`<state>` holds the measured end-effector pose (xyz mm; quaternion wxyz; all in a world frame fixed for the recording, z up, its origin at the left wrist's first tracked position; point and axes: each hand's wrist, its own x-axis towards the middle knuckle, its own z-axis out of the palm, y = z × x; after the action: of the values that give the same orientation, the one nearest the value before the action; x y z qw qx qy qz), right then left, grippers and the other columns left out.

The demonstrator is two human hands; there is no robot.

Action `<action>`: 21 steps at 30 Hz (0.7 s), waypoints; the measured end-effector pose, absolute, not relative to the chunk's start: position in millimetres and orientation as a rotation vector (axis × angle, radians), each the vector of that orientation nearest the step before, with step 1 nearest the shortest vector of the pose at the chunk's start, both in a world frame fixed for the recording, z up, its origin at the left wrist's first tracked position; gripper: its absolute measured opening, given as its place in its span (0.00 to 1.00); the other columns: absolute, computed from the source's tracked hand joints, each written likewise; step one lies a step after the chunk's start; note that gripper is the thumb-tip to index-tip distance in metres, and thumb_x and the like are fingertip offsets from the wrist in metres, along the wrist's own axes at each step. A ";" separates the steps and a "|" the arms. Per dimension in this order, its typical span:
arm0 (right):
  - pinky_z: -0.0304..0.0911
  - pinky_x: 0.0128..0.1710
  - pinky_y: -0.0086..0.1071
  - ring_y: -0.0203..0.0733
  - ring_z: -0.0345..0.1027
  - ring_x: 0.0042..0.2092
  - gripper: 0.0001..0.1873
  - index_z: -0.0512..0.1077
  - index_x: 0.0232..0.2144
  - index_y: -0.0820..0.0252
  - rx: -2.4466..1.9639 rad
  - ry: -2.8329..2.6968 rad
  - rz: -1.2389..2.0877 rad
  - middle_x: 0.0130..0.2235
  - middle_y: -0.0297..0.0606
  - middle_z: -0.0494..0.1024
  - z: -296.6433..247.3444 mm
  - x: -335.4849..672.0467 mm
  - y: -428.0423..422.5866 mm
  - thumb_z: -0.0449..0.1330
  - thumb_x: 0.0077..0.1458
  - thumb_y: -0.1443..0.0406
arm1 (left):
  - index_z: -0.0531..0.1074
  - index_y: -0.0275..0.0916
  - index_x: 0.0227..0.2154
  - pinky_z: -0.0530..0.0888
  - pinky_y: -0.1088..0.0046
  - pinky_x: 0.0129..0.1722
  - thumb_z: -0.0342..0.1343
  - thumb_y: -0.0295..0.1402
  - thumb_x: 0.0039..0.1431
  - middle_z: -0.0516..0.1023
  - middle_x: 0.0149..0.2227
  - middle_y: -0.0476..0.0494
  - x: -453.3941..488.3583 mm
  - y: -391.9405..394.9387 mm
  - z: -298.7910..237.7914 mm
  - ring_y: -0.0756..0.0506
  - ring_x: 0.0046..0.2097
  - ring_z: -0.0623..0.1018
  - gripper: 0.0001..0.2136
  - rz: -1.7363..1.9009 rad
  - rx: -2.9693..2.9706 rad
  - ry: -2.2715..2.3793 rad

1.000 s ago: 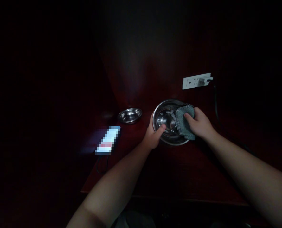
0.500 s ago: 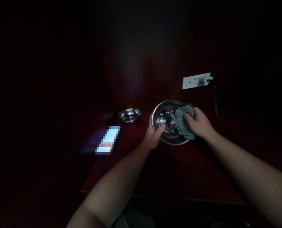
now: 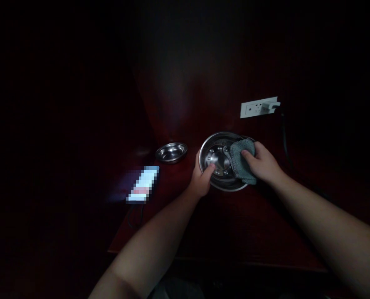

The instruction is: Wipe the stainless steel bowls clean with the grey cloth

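A shiny steel bowl (image 3: 218, 158) is tilted toward me on a dark red wooden table (image 3: 235, 224). My left hand (image 3: 200, 178) grips its near left rim, thumb inside the bowl and fingers behind it. My right hand (image 3: 262, 162) presses a folded grey-green cloth (image 3: 240, 160) against the inside of the bowl at its right rim, thumb on top of the cloth.
A smaller steel dish (image 3: 171, 151) stands to the left of the bowl. A lit phone (image 3: 143, 189) lies further left near the table edge with a cable under it. A white wall socket (image 3: 258, 107) with a plug and dark cord (image 3: 284, 133) is behind the bowl.
Both hands keep their grip. My left thumb has shifted slightly along the bowl's rim, and the bowl has turned a little.
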<state>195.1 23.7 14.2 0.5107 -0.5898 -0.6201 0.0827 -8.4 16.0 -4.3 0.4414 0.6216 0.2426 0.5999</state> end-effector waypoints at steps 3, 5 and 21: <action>0.61 0.28 0.38 0.44 0.65 0.29 0.09 0.63 0.32 0.55 -1.427 -1.481 0.225 0.28 0.36 0.70 13.7 194.9 23.8 0.55 0.51 0.57 | 0.58 0.41 0.56 0.59 0.58 0.60 0.55 0.39 0.55 0.67 0.56 0.40 -7.4 16.8 -5.1 0.39 0.57 0.67 0.26 1.523 1.484 0.629; 0.61 0.28 0.37 0.44 0.65 0.29 0.10 0.63 0.32 0.55 -1.419 -1.482 0.246 0.28 0.36 0.70 14.3 194.2 23.1 0.54 0.51 0.56 | 0.58 0.41 0.56 0.58 0.58 0.60 0.54 0.38 0.55 0.67 0.56 0.40 -7.0 16.5 -4.3 0.39 0.57 0.67 0.26 1.545 1.466 0.650; 0.59 0.30 0.37 0.44 0.64 0.29 0.09 0.61 0.32 0.55 -1.446 -1.425 0.143 0.29 0.36 0.69 19.1 191.8 17.4 0.53 0.53 0.56 | 0.58 0.42 0.57 0.55 0.60 0.63 0.49 0.28 0.58 0.65 0.57 0.43 -15.0 26.3 1.2 0.42 0.59 0.65 0.23 1.664 1.719 0.833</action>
<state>191.8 17.4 19.1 0.5253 -0.6046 -0.5957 0.0600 -15.0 26.3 1.2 0.2997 0.6473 0.3136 0.6267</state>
